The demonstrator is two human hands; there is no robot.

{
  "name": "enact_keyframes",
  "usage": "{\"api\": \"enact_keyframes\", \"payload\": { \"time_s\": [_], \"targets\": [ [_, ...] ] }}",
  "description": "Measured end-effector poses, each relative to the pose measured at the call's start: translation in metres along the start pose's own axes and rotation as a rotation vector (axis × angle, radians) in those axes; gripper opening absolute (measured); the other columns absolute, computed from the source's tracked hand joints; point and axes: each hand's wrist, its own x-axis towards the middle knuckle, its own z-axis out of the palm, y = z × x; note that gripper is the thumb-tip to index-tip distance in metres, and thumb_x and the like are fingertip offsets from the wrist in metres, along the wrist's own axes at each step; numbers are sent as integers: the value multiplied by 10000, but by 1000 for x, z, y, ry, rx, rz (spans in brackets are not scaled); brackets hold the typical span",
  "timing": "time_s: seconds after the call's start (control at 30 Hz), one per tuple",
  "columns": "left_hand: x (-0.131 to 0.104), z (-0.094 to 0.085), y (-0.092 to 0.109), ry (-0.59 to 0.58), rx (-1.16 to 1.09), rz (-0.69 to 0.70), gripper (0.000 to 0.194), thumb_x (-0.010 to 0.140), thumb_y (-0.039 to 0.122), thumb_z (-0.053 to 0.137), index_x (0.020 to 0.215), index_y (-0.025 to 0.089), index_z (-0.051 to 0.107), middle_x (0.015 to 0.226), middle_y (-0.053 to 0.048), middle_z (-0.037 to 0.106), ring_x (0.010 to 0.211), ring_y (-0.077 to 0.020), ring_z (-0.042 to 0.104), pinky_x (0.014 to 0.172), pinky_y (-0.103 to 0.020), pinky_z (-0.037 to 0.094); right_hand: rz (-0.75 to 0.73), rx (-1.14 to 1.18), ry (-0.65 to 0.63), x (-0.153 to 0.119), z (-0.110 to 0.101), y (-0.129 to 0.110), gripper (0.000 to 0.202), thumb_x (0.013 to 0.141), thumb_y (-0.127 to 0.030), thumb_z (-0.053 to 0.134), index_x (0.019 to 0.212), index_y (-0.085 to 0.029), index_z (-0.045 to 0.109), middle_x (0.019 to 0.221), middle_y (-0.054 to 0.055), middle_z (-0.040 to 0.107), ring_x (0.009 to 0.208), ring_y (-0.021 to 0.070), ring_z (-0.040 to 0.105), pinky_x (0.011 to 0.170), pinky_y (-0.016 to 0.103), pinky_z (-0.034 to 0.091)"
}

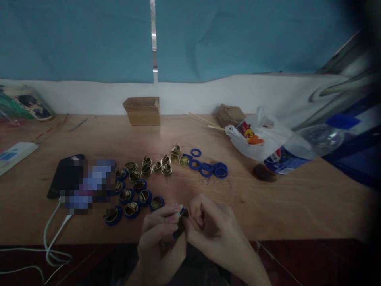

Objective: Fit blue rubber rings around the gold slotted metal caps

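Note:
At the table's front edge, my left hand (162, 240) grips a small dark round piece with a blue rim (180, 224) between thumb and fingers. My right hand (212, 224) is closed beside it, fingers curled and thumb pressed near the piece's edge; what its fingertips pinch is hidden. Left of my hands lie several brass-coloured round metal pieces with blue rims (131, 209), clip-like parts facing up. Behind them are several similar brass pieces without blue (157, 167). Several loose blue rings (206, 170) lie to their right, with thin clear rings (222, 184) in front.
A dark phone-like device (66, 176) and a blurred-out object (91, 186) with white cables (47, 234) lie left. An open cardboard box (143, 112) stands at the back. Right are a white plastic bag (268, 137), a brown package (230, 115) and a tilted bottle (309, 145).

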Motion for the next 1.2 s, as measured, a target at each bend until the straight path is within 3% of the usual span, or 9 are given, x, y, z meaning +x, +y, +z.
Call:
{"api": "enact_keyframes", "payload": {
  "time_s": [0.17, 0.27, 0.43, 0.53, 0.7, 0.9, 1.07, 1.2],
  "targets": [
    [1, -3, -11, -143, 78, -39, 590, 689, -10, 701, 1179, 266, 522, 1051, -32, 666, 974, -207, 686, 824, -343, 608, 64, 67, 50, 0, 6, 9, 237, 852, -168, 554, 701, -229, 382, 601, -72, 394, 506, 91, 409, 475, 226, 310],
    [6, -5, -16, -343, 218, -182, 542, 726, 55, 709, 1197, 245, 518, 1086, -52, 679, 991, -219, 688, 851, -359, 592, 122, 118, 170, -3, 5, 21, 202, 891, -227, 542, 722, -224, 431, 633, -52, 426, 552, 108, 448, 507, 233, 346],
    [14, -10, -23, -567, 349, -382, 452, 714, 110, 757, 1096, 239, 552, 1051, -35, 700, 991, -239, 687, 840, -387, 585, 232, 120, 325, -18, -2, 44, 248, 898, -275, 547, 687, -216, 433, 641, -44, 421, 571, 113, 446, 531, 228, 362],
    [19, -11, -22, -688, 406, -353, 339, 778, 163, 720, 1076, 231, 572, 1098, -54, 686, 1033, -242, 661, 881, -412, 565, 312, 93, 335, -31, -6, 56, 265, 891, -322, 558, 681, -215, 437, 645, -42, 421, 580, 119, 451, 529, 227, 362],
    [28, -7, -21, -847, 606, -181, 135, 893, 148, 556, 990, 212, 625, 1198, -79, 634, 1116, -268, 584, 955, -494, 500, 384, 21, 336, -45, -7, 71, 285, 903, -367, 536, 678, -214, 452, 633, -41, 435, 572, 124, 463, 539, 238, 368],
    [32, -13, -39, -690, 812, -19, 192, 858, 111, 536, 1005, 196, 624, 1158, -96, 646, 1140, -289, 554, 1061, -551, 381, 367, -41, 385, -40, -7, 76, 273, 901, -385, 530, 695, -220, 460, 631, -38, 457, 577, 134, 497, 562, 246, 401],
    [37, -27, -49, -619, 960, -20, 113, 841, 158, 536, 890, 181, 636, 1140, -119, 645, 1175, -316, 524, 1100, -580, 306, 396, -200, 419, -32, -9, 81, 258, 891, -425, 527, 738, -220, 493, 649, -18, 545, 562, 150, 563, 555, 258, 422],
    [36, -29, -50, -605, 1021, -35, 109, 841, 239, 564, 865, 167, 642, 1171, -145, 629, 1188, -342, 505, 1094, -582, 304, 436, -392, 433, -24, -15, 83, 259, 886, -451, 499, 777, -219, 539, 652, 7, 617, 544, 183, 612, 529, 277, 418]
  ]
}}
